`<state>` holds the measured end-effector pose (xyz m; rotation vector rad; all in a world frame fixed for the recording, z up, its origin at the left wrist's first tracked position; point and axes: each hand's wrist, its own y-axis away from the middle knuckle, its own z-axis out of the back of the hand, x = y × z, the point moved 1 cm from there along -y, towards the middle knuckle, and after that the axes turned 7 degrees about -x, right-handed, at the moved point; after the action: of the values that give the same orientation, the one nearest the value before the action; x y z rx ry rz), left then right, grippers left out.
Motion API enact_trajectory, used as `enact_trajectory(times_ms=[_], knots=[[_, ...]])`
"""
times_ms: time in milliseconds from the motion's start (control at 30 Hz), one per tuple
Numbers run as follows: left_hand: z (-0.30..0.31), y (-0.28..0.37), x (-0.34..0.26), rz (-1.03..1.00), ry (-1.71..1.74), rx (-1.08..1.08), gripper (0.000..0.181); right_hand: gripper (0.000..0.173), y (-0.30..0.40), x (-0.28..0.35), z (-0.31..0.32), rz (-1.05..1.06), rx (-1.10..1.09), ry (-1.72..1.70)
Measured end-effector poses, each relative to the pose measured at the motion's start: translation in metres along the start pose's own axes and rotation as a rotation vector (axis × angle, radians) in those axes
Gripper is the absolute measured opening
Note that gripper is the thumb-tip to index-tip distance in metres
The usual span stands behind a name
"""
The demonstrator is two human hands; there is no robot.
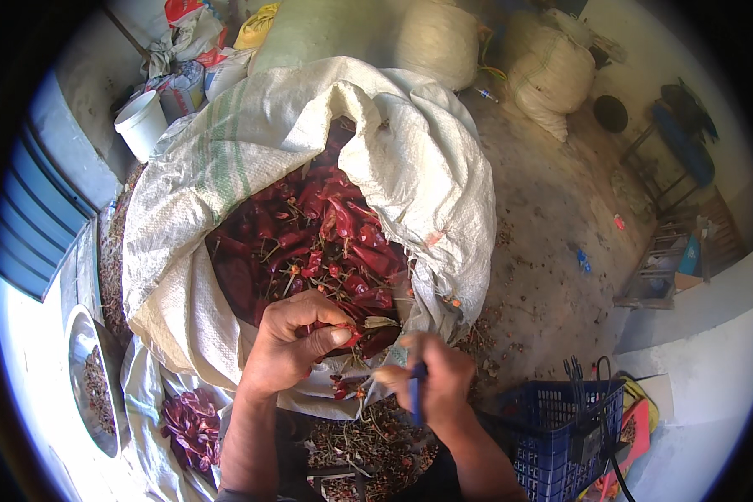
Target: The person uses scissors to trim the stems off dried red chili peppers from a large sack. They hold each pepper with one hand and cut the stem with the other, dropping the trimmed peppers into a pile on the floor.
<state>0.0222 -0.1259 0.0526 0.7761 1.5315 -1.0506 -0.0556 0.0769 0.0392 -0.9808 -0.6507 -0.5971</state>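
A white woven plastic sack [427,169] stands before me with its mouth rolled down, full of dried red chili peppers [345,219]. Over the sack's near edge, my left hand [301,339] pinches a red chili pepper [352,336] between thumb and fingers. Just right of it, my right hand [430,376] is closed around a blue-handled tool [418,392]; motion blur hides what kind it is. Below the hands lie many cut stems and chili scraps [376,439].
Loose dark red chilies [191,427] lie on another sack at lower left, beside a metal basin [75,351] of scraps. A blue plastic basket [539,433] stands lower right. A white bucket [143,125] and full sacks [549,75] stand behind.
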Motion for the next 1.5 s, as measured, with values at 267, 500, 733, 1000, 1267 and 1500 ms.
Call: enact_trajectory(times_ms=[267, 500, 733, 1000, 1267, 1500], knots=[[0.004, 0.0, 0.003, 0.305, 0.09, -0.196, 0.014, 0.02, -0.017, -0.009, 0.013, -0.571, -0.352, -0.525], [-0.052, -0.018, 0.009, -0.294, -1.075, -0.118, 0.022, 0.028, -0.014, -0.022, 0.008, -0.551, -0.229, -0.442], [-0.06, -0.029, 0.029, -0.257, -1.15, -0.058, 0.018, 0.039, -0.017, -0.022, 0.01, -0.34, -0.186, -0.34], [-0.02, -0.013, 0.01, -0.137, -0.467, -0.375, 0.027, 0.06, -0.019, -0.005, 0.016, -0.049, -0.002, 0.236], [-0.022, -0.002, 0.003, -0.115, -0.495, -0.396, 0.023, 0.058, -0.014, 0.005, 0.001, 0.126, 0.136, 0.508], [-0.022, -0.003, -0.003, -0.167, -0.486, -0.411, 0.027, 0.048, -0.007, 0.002, -0.01, 0.093, 0.089, 0.317]])
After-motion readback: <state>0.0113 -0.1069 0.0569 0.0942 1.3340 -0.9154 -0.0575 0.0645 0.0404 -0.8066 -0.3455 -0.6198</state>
